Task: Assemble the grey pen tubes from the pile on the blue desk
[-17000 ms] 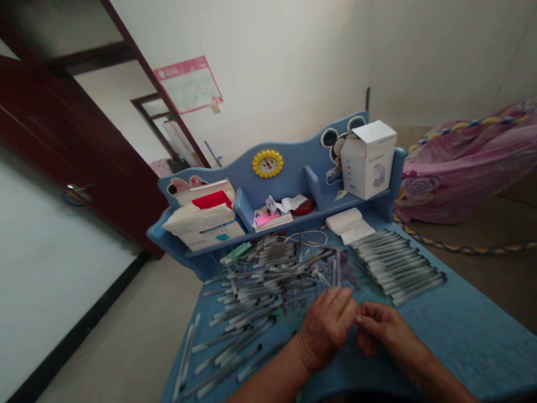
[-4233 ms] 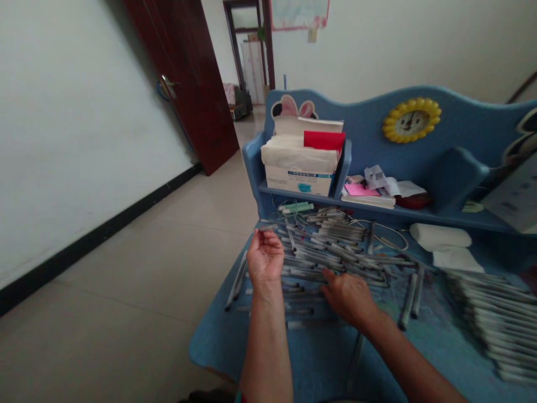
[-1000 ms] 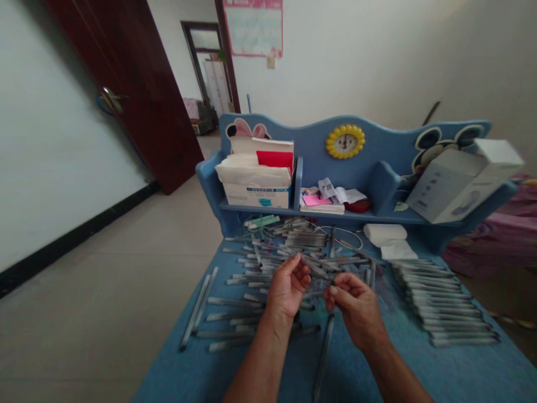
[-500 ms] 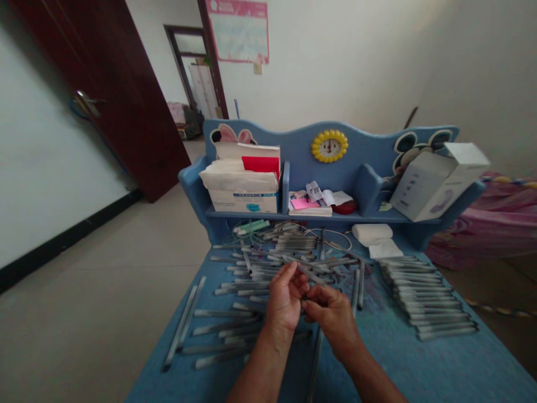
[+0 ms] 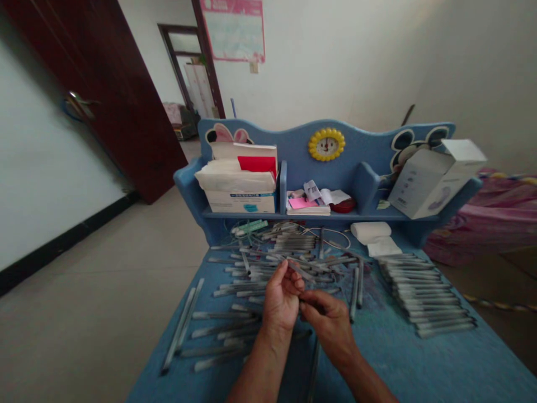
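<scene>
My left hand is over the middle of the blue desk, palm up with its fingers curled; a translucent tube shows at its fingertips, pinched by them. Just to the right, my right hand has thumb and forefinger pressed together beside the left palm; what they pinch is too small to make out. Many similar grey tubes lie loosely around and beneath the hands. A neat row of dark-ended tubes lies on the right side.
Behind the tubes stands a blue shelf holding a mask box, papers and a white box. A paper roll and a white cable lie below it. A yellow clock hangs on its back.
The view has shifted slightly. My right hand has moved a little down relative to my left hand, whose fingers remain curled at the tube.
</scene>
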Motion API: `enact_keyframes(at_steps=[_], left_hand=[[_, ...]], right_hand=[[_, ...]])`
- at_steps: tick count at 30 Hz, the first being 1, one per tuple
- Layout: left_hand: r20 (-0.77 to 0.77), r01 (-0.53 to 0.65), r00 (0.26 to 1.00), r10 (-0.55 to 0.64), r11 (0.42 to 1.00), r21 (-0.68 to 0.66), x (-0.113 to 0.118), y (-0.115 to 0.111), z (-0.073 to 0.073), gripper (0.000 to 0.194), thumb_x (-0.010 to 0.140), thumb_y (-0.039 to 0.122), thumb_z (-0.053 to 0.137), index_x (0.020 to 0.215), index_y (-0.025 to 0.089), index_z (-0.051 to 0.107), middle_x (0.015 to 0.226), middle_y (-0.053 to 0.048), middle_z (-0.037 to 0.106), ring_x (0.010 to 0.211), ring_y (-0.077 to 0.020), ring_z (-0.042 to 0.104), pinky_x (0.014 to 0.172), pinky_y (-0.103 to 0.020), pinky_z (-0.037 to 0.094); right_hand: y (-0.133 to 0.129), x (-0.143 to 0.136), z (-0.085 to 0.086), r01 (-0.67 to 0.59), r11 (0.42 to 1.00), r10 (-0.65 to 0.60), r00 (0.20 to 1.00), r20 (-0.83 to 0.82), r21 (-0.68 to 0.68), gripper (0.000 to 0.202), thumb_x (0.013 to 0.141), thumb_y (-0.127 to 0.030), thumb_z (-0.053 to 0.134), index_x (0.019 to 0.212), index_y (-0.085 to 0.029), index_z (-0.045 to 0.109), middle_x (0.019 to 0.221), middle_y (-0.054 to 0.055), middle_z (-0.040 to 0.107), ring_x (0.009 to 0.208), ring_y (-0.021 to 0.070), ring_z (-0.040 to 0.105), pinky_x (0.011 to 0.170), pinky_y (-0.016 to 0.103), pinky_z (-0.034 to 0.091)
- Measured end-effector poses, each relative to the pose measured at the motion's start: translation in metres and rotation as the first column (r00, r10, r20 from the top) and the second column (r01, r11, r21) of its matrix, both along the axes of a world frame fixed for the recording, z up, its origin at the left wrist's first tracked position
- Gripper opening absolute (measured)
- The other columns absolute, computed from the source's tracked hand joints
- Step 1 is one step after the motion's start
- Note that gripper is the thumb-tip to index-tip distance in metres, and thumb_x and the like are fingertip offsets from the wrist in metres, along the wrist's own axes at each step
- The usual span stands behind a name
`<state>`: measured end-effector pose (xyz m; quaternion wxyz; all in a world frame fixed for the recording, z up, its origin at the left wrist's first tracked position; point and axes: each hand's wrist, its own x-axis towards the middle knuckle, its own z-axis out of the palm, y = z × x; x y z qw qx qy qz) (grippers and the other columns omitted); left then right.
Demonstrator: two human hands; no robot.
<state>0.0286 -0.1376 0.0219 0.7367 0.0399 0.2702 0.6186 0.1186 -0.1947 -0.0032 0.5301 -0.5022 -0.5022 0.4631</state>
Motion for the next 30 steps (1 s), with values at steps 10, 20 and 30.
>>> enact_keyframes(at_steps=[10,20,30], left_hand=[[0.102,0.083,0.991,-0.083,0.997,0.002,-0.003,0.001,-0.003,0.015,0.082,0.015,0.051,0.071,0.01,0.058,0.059,-0.002,0.06,0.043,-0.0053,0.051,0.04,-0.015,0.043],[-0.099,-0.028,0.994,0.035,0.997,0.074,-0.005,0.004,-0.006,0.007,0.069,0.013,0.065,0.071,0.011,0.059,0.06,0.0,0.062,0.043,-0.0056,0.052,0.039,-0.016,0.042],[-0.25,-0.016,0.967,0.042,0.994,0.106,0.0,0.0,-0.003,0.018,0.06,0.019,0.073,0.069,0.012,0.059,0.056,0.002,0.06,0.042,-0.0052,0.051,0.041,-0.016,0.044]], right_hand=[[0.0,0.003,-0.006,0.028,0.996,-0.024,0.999,-0.041,0.079,0.01,0.074,-0.026,0.062,0.077,-0.02,0.069,0.067,0.0,0.062,0.061,0.0128,0.056,0.056,0.023,0.046],[-0.002,0.023,0.009,0.13,0.991,-0.126,0.981,-0.148,0.02,0.017,0.068,-0.028,0.068,0.077,-0.018,0.059,0.062,-0.003,0.058,0.055,0.012,0.057,0.052,0.023,0.048],[-0.006,0.032,0.013,0.172,0.945,-0.249,0.931,0.266,0.28,0.009,0.074,-0.027,0.063,0.072,-0.019,0.062,0.062,-0.002,0.058,0.053,0.0107,0.052,0.052,0.021,0.043]])
